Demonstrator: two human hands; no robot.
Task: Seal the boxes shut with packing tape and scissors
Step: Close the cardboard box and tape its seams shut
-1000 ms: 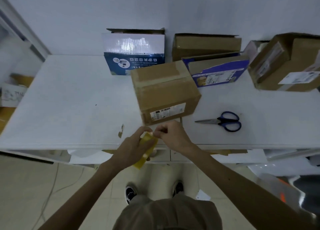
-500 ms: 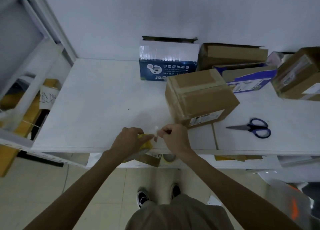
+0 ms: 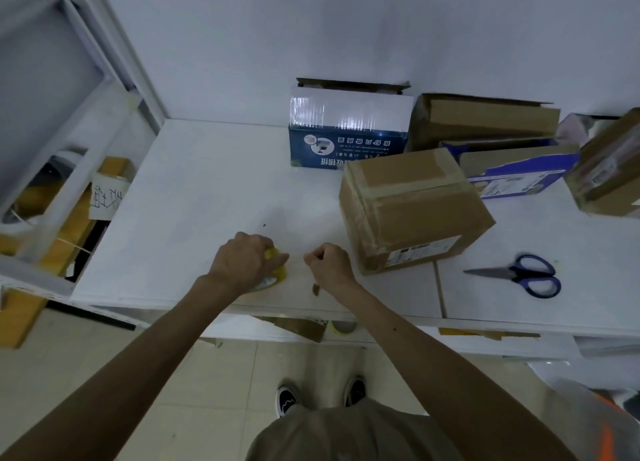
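My left hand (image 3: 242, 261) grips a yellow roll of packing tape (image 3: 277, 270) over the white table (image 3: 207, 200) near its front edge. A little to the right, my right hand (image 3: 330, 264) pinches the free end of the tape, and a short clear strip stretches between the two hands. Just right of my right hand stands a brown cardboard box (image 3: 412, 207), its top flaps closed under brown tape. Blue-handled scissors (image 3: 523, 275) lie shut on the table, right of that box.
Along the back wall stand a blue and white box (image 3: 346, 131) with open flaps, an open brown box (image 3: 485, 121), a blue-edged box (image 3: 516, 176) and a brown box (image 3: 609, 173) at far right. A white shelf frame (image 3: 69, 169) stands left of the table.
The hands have risen from below the table's edge to over its top and moved apart, drawing out a short strip of tape. The camera view has shifted leftward.
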